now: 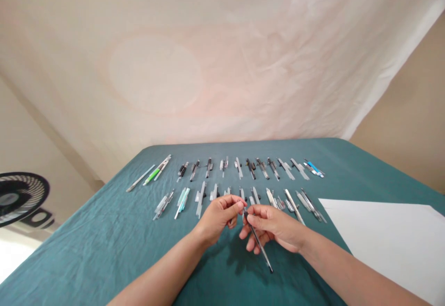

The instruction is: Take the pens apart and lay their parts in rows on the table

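Observation:
My right hand (273, 226) is closed round a thin dark pen (259, 243) whose tip points down toward me. My left hand (220, 215) pinches something small at the pen's upper end; I cannot make out what it is. Both hands hover just above a teal cloth (104, 241) on the table, in front of two rows of pens. The near row (239, 199) lies right behind my fingers, the far row (243, 168) further back. A green pen (153, 175) lies at the far row's left, a blue one (314, 167) at its right.
A white sheet of paper (385, 236) lies on the cloth to the right of my right forearm. A black fan (17, 197) stands off the table's left edge. A pale draped cloth (208, 55) hangs behind the table.

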### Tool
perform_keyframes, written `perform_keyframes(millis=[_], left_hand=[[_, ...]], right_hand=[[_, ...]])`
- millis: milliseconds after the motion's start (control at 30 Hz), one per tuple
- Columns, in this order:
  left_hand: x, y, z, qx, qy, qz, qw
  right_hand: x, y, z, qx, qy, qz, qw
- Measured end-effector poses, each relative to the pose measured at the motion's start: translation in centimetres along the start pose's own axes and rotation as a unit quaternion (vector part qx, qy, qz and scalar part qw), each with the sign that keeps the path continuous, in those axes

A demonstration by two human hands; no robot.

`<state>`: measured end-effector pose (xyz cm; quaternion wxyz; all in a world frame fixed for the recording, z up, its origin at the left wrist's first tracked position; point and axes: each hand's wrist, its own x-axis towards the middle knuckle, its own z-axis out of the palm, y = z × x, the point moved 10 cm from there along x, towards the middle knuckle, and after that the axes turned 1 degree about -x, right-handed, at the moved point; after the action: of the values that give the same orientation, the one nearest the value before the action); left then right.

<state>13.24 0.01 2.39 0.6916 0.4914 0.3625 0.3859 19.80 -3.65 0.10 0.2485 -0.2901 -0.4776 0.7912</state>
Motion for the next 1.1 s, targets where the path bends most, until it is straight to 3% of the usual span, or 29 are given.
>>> perform_keyframes(millis=[133,267,400,467,633,733,933,1100], left_hand=[[0.2,1.5,-1.5,-0.068,0.046,0.046,0.996],[0.0,4.1,-5.3,-0.136,0.103,0.106,0.98],[-0.4,5.9,-8.6,-0.177,0.151,0.135,0.963],[-0.4,5.8,-8.1,-0.155,0.141,0.125,0.97],[-0.2,2.6,-2.6,-0.021,0.066,0.054,0.996],[-0.2,0.5,-0.4,0.055,0.056,0.021,0.997],[0.1,-0.7,-1.1,0.135,0.09,-0.001,0.987],[0.0,-0.9,-0.8,0.126,0.084,0.01,0.988]], right_hand=[[-0.1,0.2,0.4,-0.014,-0.013,0.011,1.0],[-0.4,0.0,0.7,-0.037,-0.026,0.016,0.999],[-0.5,-0.9,-0.2,-0.045,0.014,-0.001,0.999],[-0.4,-1.3,-0.6,-0.021,0.04,-0.016,0.999],[0.1,-1.4,-1.4,-0.021,0.1,-0.057,0.993],[0.3,-1.1,-1.8,-0.069,0.128,-0.074,0.987],[0.1,-1.2,-2.6,-0.163,0.169,-0.08,0.969],[0.3,-0.6,-2.5,-0.202,0.168,-0.053,0.963]])
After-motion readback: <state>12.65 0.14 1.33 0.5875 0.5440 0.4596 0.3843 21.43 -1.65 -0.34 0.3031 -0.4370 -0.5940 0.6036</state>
